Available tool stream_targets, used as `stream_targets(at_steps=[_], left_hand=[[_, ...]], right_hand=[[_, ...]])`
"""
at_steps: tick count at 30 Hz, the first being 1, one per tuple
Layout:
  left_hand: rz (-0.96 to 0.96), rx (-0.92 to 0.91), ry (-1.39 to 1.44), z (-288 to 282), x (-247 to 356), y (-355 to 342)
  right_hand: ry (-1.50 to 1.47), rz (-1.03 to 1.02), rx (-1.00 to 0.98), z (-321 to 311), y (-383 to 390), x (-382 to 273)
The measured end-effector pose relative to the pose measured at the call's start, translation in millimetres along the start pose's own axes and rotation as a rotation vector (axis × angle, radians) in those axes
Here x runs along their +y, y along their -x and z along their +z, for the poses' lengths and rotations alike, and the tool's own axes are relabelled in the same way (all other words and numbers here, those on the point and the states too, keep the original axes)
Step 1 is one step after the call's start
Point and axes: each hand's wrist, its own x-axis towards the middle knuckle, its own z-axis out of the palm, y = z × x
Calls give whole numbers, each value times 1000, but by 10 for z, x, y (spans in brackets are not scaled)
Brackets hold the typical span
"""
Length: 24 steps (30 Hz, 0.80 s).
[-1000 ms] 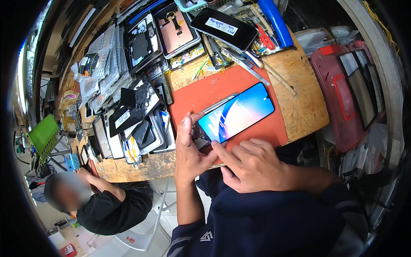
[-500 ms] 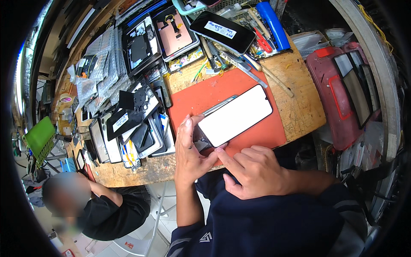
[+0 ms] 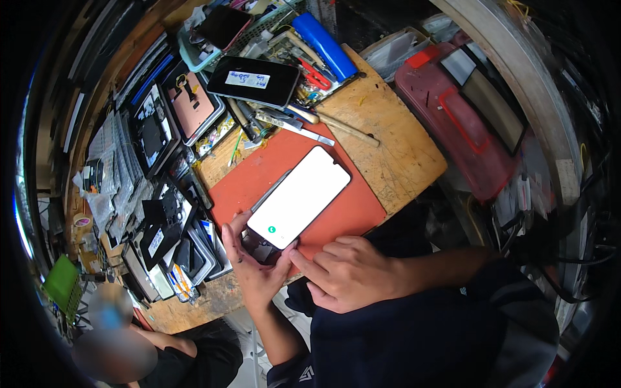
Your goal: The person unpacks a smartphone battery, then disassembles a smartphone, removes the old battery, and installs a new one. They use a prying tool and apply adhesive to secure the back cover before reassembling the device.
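A smartphone point(image 3: 301, 194) with a brightly lit white screen and a small green round icon near its lower end lies at a slant above the red-orange mat point(image 3: 356, 213). My left hand point(image 3: 255, 265) grips its lower end, fingers at the left edge and thumb at the bottom corner. A thin grey edge of something shows along the phone's upper left side; I cannot make out what it is. My right hand point(image 3: 346, 275) is beside the bottom corner. Its index finger reaches to the left thumb and phone edge, the other fingers loosely curled, holding nothing visible.
A dark phone with a white label point(image 3: 252, 81) lies beyond the mat, near tweezers, a wooden stick point(image 3: 346, 129) and a blue cylinder point(image 3: 323, 45). Opened devices and phone parts point(image 3: 171, 220) pile up at left. A red case point(image 3: 453, 123) stands right; another person point(image 3: 168, 349) sits lower left.
A small green icon now shows on the white screen. The whole view has shifted and turned, so the bench appears further left. Both hands keep nearly the same hold and place around the phone.
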Motion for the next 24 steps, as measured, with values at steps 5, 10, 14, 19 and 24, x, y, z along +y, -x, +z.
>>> stream_targets(at_steps=[5,10,14,19,24], left_hand=[[22,-12,-56,-25,41,-30],[18,-11,-77,-12,73,-52],[5,-10,-94,-16,94,-56],[-10,12,-54,29,81,-32],[28,-13,-49,-9,101,-113]], right_hand=[[0,-24,-17,40,65,43],[2,-75,-8,133,134,123],[-18,-80,14,135,154,145],[-17,-88,-21,106,157,165],[39,-121,69,23,68,172]])
